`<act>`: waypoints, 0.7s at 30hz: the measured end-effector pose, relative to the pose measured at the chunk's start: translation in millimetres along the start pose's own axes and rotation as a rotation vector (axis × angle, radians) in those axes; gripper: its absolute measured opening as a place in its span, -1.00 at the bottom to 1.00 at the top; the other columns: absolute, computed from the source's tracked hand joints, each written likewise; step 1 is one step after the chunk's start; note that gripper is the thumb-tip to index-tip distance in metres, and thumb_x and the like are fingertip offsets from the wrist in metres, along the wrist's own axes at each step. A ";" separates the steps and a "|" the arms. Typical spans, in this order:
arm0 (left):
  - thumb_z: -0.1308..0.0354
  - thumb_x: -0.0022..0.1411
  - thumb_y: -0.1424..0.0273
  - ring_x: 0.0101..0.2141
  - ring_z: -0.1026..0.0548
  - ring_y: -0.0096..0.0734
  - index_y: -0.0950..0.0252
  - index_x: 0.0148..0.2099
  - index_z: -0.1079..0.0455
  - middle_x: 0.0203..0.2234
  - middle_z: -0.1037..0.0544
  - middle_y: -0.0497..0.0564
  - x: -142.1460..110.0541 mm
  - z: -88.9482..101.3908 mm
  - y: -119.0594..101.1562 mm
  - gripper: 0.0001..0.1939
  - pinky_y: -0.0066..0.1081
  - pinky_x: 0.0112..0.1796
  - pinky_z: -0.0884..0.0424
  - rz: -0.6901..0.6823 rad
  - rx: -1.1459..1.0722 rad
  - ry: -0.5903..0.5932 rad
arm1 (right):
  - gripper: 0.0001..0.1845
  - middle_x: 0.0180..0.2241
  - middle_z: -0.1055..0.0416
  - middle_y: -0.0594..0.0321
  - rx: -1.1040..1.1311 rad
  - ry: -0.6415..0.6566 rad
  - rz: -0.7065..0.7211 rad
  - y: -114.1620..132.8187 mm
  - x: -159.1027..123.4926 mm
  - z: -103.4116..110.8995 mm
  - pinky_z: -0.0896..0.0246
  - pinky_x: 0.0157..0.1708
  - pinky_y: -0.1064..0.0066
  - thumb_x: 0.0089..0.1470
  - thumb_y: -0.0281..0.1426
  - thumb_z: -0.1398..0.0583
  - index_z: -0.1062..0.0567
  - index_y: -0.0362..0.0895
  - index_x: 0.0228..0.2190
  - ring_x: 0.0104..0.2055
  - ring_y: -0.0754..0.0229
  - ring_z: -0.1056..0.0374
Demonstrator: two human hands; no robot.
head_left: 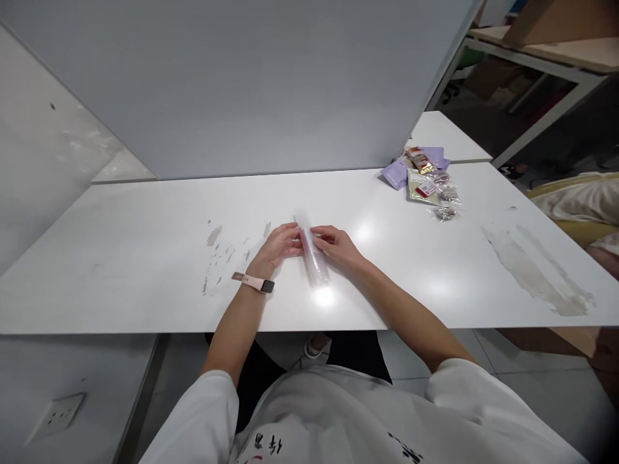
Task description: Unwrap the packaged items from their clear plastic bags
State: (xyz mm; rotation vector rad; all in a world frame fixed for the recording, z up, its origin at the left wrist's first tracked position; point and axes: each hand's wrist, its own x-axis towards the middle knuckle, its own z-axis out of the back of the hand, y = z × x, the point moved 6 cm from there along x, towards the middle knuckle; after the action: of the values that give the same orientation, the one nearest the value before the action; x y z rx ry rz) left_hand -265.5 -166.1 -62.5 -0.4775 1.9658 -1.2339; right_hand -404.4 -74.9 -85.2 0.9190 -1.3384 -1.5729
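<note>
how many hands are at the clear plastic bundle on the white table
2: the left hand at the left side of the clear plastic bundle, the right hand at its right side.

- Garment: a white T-shirt [333, 412] is worn; its left sleeve [203, 406] and right sleeve [478, 390] are cut short.
- Printing: dark characters [275, 444] are placed on the left front, with a pinkish-red mark [253, 459] below; further dark lettering [405, 446] is placed on the right front.
- Left wrist: a pale pink strap [251, 281] is fitted, by which a dark, rectangular watch face [267, 286] is carried.
- Legwear: black trousers [358, 354] are worn.
- Footwear: a light-coloured shoe [310, 352] is worn.
- Hands: the left hand [279, 243] and right hand [337, 245] are left bare.
</note>
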 end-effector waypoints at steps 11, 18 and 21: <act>-0.29 0.11 0.45 0.19 -0.35 -0.07 0.20 -0.08 -0.60 0.20 -0.41 0.10 -3.1 -25.5 0.7 -0.72 -0.18 0.12 -0.32 -0.288 0.218 0.085 | -0.48 -0.09 -0.55 0.09 0.281 0.150 -0.129 4.7 -2.3 -3.0 -0.38 0.02 0.15 0.02 -0.10 -0.37 -0.55 -0.10 -0.03 -0.07 0.08 -0.48; -0.27 0.11 0.48 0.08 -0.40 -0.16 0.17 0.06 -0.47 0.14 -0.44 0.10 -2.9 -5.6 -5.4 -0.58 -0.23 -0.01 -0.38 -0.511 0.360 -0.270 | -0.52 -0.14 -0.58 0.12 0.619 0.054 -0.268 -4.8 0.0 4.8 -0.47 -0.09 0.15 -0.14 -0.37 -0.44 -0.49 -0.11 -0.13 -0.19 0.09 -0.52; -0.37 0.10 0.31 -0.13 -0.51 -0.21 0.26 0.01 -0.41 -0.01 -0.51 0.20 4.0 -2.2 4.8 -0.58 -0.25 -0.18 -0.43 -0.286 0.290 -0.229 | -0.61 -0.16 -0.57 0.15 0.714 0.041 -0.314 -5.8 0.7 4.2 -0.49 -0.12 0.22 -0.09 -0.32 -0.42 -0.50 -0.10 -0.20 -0.20 0.12 -0.51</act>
State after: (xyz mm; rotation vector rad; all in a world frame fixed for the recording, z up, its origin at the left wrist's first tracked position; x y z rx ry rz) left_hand -269.4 -165.2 -67.7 -0.7323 1.5325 -1.5389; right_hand -409.4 -73.7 -90.2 1.6462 -1.8349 -1.2808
